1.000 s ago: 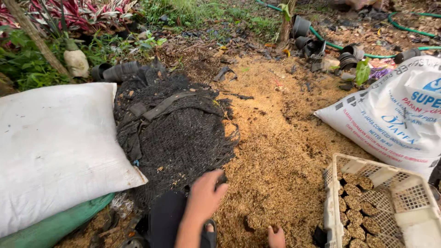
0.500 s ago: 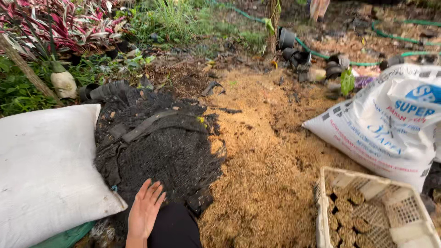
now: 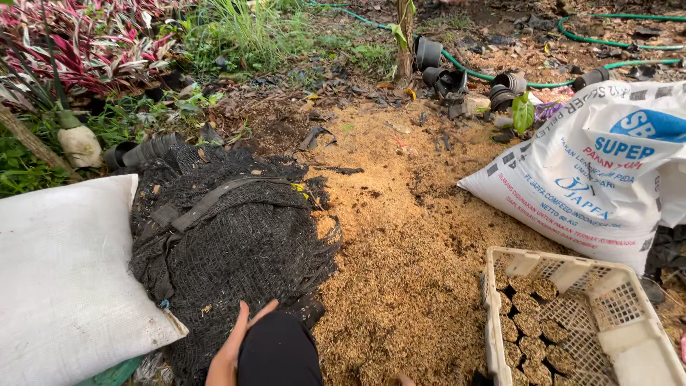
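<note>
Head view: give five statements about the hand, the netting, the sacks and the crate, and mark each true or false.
1. The left hand rests on a black object beside the black netting. True.
2. The crate is empty. False: it holds round soil-filled pots.
3. The plain white sack lies left of the netting. True.
4. The printed sack lies on top of the netting. False: it lies apart, at the right.
5. The green hose is coiled inside the crate. False: it runs along the ground far behind.
</note>
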{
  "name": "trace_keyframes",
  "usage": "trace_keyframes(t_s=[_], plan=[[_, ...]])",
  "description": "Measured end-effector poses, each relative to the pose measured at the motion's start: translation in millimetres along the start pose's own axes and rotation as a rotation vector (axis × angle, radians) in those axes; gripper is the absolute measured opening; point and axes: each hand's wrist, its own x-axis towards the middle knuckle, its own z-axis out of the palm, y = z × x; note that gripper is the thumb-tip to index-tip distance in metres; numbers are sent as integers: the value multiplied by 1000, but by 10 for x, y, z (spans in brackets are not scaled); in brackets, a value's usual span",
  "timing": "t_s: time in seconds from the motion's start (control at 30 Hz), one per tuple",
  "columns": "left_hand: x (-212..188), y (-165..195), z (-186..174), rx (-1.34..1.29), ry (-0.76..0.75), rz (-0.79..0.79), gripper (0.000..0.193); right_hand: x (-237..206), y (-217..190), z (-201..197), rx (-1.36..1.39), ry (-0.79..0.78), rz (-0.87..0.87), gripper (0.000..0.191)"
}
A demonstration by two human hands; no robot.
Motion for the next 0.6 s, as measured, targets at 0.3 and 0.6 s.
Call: trace_keyframes(t_s=[0.3,0.6], plan=[[-253,848,688,784,149,374,73,-237,-20,205,57,56,-123,36],[257,-1394,1901,1164,33,4,70,-302,77,233,68,271,-228,36]])
